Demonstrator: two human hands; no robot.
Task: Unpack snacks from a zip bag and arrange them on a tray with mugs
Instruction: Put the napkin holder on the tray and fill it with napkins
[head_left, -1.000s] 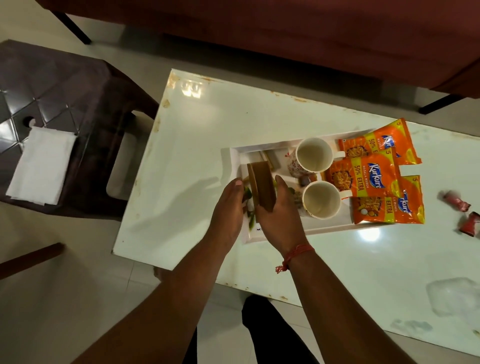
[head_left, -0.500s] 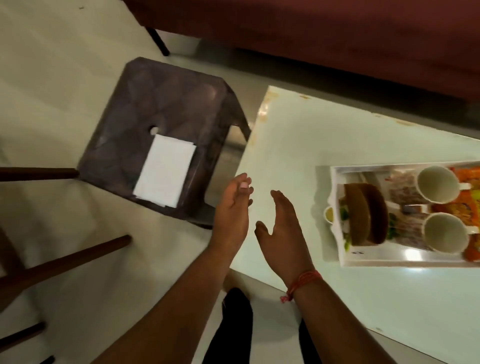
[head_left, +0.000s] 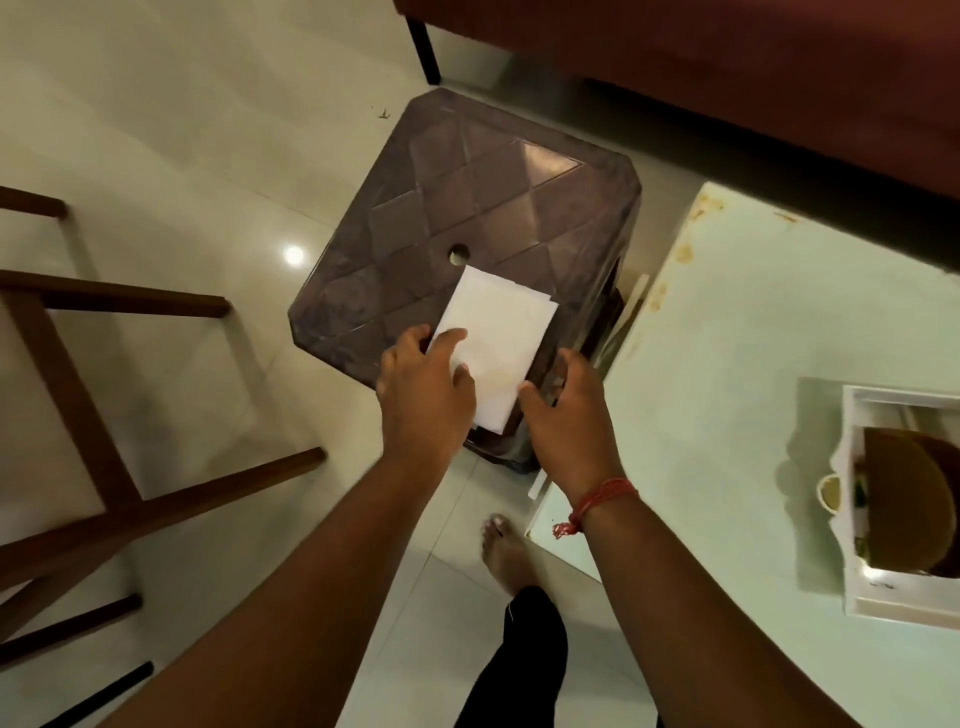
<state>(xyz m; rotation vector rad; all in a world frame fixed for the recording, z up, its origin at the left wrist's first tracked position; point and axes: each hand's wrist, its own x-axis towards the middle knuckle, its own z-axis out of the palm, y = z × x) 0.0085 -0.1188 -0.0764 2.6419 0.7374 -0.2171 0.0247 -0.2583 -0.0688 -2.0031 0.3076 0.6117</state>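
Observation:
A white folded napkin stack (head_left: 498, 332) lies on a dark brown plastic stool (head_left: 441, 202). My left hand (head_left: 423, 389) rests on the stack's near left edge, thumb on top and fingers spread. My right hand (head_left: 563, 410), with a red thread at the wrist, hovers open at the stack's near right corner. At the frame's right edge, the white tray (head_left: 852, 525) sits on the pale table (head_left: 727, 364), with a brown round piece (head_left: 906, 499) standing upright in it. The mugs and snack packets are out of view.
The stool stands close against the table's left end. Wooden chair legs (head_left: 78, 395) cross the floor at the left. A dark red sofa (head_left: 727, 57) runs along the top. My bare foot (head_left: 506, 551) is on the tiled floor below the stool.
My view has swung left from the tray to the stool. Both hands let go of the brown piece in the tray, moved left and reached down onto the napkin stack.

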